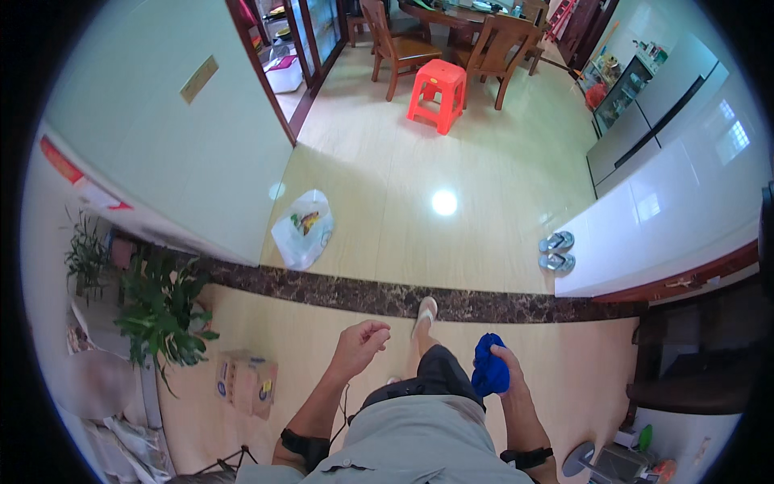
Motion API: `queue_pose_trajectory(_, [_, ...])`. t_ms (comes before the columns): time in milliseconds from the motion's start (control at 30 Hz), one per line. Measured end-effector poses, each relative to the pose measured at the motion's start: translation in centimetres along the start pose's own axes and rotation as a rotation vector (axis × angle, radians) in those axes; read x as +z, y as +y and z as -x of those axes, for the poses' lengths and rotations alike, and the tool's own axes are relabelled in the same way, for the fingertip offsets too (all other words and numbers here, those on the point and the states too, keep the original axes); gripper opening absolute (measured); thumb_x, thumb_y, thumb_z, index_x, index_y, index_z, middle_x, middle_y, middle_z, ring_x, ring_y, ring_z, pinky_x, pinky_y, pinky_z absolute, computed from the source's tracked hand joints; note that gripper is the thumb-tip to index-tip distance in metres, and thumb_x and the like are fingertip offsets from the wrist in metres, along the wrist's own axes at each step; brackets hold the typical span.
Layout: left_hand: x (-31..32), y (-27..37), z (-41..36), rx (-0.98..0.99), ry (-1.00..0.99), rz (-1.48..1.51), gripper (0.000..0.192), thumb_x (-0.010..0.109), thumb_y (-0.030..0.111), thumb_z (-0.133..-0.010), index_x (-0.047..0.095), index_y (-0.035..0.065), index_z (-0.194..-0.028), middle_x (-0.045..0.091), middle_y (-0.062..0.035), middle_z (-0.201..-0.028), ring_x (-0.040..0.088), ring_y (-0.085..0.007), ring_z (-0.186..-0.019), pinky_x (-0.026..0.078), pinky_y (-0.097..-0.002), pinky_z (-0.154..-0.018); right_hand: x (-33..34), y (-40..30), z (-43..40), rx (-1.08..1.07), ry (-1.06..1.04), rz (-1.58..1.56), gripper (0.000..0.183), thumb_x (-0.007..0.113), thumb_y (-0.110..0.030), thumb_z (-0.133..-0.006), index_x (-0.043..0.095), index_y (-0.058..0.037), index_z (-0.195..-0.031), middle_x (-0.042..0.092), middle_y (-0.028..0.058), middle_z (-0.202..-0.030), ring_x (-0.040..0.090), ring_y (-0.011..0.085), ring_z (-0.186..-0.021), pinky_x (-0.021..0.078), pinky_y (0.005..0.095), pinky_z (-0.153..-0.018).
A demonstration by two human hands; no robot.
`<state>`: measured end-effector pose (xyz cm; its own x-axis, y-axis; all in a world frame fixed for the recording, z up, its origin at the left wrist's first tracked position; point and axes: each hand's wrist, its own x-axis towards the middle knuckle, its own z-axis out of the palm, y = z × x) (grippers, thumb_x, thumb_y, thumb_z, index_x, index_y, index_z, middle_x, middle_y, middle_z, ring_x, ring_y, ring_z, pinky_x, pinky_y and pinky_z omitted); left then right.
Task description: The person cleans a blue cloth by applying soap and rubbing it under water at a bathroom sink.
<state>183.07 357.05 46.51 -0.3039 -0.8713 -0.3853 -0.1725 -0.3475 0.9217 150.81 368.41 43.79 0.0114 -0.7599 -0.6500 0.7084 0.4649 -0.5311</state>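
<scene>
My right hand (509,366) grips a bunched blue cloth (491,365), held out at the right of my body. My left hand (363,343) hangs over the floor at the left of my leg, its fingers curled and no object visible in them. Between the two, my foot in a light sandal (427,310) stands at a dark marble strip (363,294) set across the pale floor.
A white plastic bag (303,233) lies beyond the strip, with slippers (557,251) by the right wall. Farther off are a red plastic stool (438,94), wooden chairs (402,54) and a refrigerator (653,124). A cardboard box (246,383) and potted plants (163,308) stand at the left.
</scene>
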Motion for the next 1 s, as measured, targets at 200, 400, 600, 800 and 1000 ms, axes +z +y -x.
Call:
queue_pose_trajectory(200, [-3.6,5.5,-16.6,-0.096,0.079,0.191,0.024,0.062,0.016,-0.093,0.065,-0.0029,-0.106,0.068,-0.0056,-0.088,0.063,-0.0097,-0.073,0.053,-0.0244,-0.067,8.8,-11.5,-17.3,-0.008,-0.039,0.031,0.036,0.066,-0.030,-0.081,0.056,-0.0054,-0.106,0.061,0.0079,-0.087,0.061,0.0228,-0.075,0.0516,0.0353,-0.064])
queue_pose_trajectory(400, [-10.7,12.6,-28.5,-0.119,0.238,0.200,0.025,0.060,0.018,-0.094,0.065,-0.0036,-0.105,0.068,-0.0056,-0.089,0.063,-0.0106,-0.072,0.053,-0.0248,-0.067,24.1,-22.5,-33.4,0.103,-0.240,0.263,0.036,0.067,-0.031,-0.082,0.057,-0.0040,-0.104,0.062,0.0082,-0.084,0.062,0.0212,-0.073,0.0519,0.0337,-0.062])
queue_pose_trajectory(600, [-20.2,13.5,-43.2,-0.172,0.315,0.350,0.027,0.057,0.022,-0.096,0.067,-0.0011,-0.104,0.068,-0.0068,-0.091,0.064,-0.0112,-0.074,0.053,-0.0238,-0.067,36.6,-29.3,-51.1,0.117,-0.390,0.368,0.034,0.066,-0.029,-0.084,0.056,-0.0037,-0.104,0.062,0.0085,-0.083,0.062,0.0204,-0.072,0.0522,0.0328,-0.061])
queue_pose_trajectory(800, [-30.6,22.9,-60.4,-0.196,0.288,0.263,0.025,0.058,0.022,-0.095,0.066,-0.0001,-0.105,0.068,-0.0057,-0.092,0.063,-0.0111,-0.074,0.053,-0.0248,-0.068,46.5,-36.2,-64.8,0.122,-0.321,0.246,0.034,0.064,-0.029,-0.084,0.056,-0.0056,-0.106,0.062,0.0093,-0.084,0.063,0.0240,-0.075,0.0537,0.0366,-0.063])
queue_pose_trajectory(1000, [-40.3,31.3,-78.7,0.002,0.283,0.196,0.030,0.059,0.023,-0.093,0.067,-0.0038,-0.105,0.069,-0.0077,-0.090,0.065,-0.0125,-0.071,0.053,-0.0247,-0.065,52.9,-43.3,-79.0,0.090,-0.285,0.255,0.028,0.060,-0.031,-0.084,0.055,-0.0088,-0.100,0.059,0.0080,-0.082,0.061,0.0224,-0.074,0.0518,0.0363,-0.061])
